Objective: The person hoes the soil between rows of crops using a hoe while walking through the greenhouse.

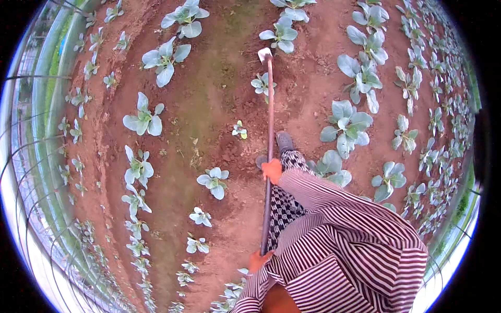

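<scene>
A long-handled hoe (270, 104) runs up the middle of the view, with its pale metal blade (264, 53) on the soil at the far end. My right hand (272, 171) is wrapped around the middle of the handle. Closer to my body, my left hand (258, 261) grips the handle's rear part. Beside the shaft, just short of the blade, grows a small leafy, cabbage-like plant (262, 83). A smaller seedling (239, 130) stands left of the handle. The blade's lower edge is too small to make out clearly.
Rows of cabbage-like plants (348, 128) line the right, and more plants (143, 116) stand on the left. Brown soil (237, 208) and a greenish furrow (201, 94) lie between rows. My shoe (284, 141) is right of the handle, near large leaves (331, 164).
</scene>
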Demonstrator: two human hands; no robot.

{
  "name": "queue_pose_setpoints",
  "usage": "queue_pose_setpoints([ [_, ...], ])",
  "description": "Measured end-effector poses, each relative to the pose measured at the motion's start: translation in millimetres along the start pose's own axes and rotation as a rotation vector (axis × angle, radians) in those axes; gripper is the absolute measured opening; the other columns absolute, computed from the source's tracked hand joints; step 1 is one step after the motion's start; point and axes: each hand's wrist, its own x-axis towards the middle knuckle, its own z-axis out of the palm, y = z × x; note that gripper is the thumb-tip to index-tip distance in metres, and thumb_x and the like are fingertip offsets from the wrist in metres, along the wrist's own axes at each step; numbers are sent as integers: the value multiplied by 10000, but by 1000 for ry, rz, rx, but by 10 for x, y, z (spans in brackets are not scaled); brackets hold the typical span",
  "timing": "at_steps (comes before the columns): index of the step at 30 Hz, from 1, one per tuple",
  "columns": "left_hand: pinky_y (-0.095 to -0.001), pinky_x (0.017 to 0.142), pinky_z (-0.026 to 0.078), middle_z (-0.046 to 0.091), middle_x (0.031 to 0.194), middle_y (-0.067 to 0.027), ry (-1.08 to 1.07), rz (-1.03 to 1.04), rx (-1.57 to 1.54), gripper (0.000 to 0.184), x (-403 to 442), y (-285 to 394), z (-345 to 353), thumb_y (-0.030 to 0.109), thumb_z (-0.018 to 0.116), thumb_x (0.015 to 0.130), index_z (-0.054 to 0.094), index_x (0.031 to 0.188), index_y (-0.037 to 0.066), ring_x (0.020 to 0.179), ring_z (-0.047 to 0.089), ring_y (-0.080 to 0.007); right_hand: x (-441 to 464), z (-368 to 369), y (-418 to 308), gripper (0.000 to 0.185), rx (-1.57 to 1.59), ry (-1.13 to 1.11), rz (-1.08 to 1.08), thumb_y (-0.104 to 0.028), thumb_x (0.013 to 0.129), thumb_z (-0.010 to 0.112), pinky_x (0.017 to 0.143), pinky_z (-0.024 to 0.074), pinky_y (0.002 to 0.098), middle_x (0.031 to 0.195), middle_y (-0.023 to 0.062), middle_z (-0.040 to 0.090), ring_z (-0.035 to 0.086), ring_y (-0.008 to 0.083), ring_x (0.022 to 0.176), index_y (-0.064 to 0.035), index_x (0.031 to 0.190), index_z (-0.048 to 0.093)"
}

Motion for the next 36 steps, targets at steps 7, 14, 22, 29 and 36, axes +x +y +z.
queue_pose_setpoints([
  [7, -416, 547, 444, 584, 646, -186, 340, 43, -7, 394, 157, -87, 14, 432, 647, 677, 606, 731, 44, 619, 585, -338, 72, 218, -242, 172, 529, -242, 37, -59, 735, 576, 306, 361, 287, 506, 40, 438, 430, 143, 356, -55, 741, 404],
  [14, -413, 543, 437, 583, 633, -190, 441, 340, -235, 420, 864, 1489, -133, 404, 637, 706, 576, 701, -12, 602, 585, -326, 654, -314, -2377, 163, 228, -183, -455, -103, 712, 547, 312, 373, 311, 529, 96, 507, 488, 159, 356, 12, 704, 432],
  [22, -283, 399, 348, 480, 480, -18, 16, 302, -694, 348, 879, 3907, -80, 337, 651, 722, 518, 620, 31, 424, 436, -97, 2401, -1459, -3439, 273, -388, 165, -609, -199, 698, 563, 522, 489, 369, 608, 205, 584, 609, 269, 557, 74, 693, 565],
  [29, -311, 462, 412, 533, 526, -66, -55, 16, -237, 401, -404, 3735, -546, 412, 639, 713, 588, 744, 16, 488, 528, -159, 1760, -1585, -2183, 199, -103, 8, -124, -144, 690, 574, 425, 449, 376, 517, 137, 523, 544, 249, 435, 40, 689, 496],
  [36, -377, 561, 449, 592, 663, -179, 128, 70, -11, 388, -302, 3666, -243, 396, 627, 701, 609, 819, 27, 622, 598, -292, 1453, -1746, -2832, 195, 303, -258, -114, -77, 717, 547, 285, 373, 315, 472, 78, 448, 465, 179, 336, 16, 757, 381],
])
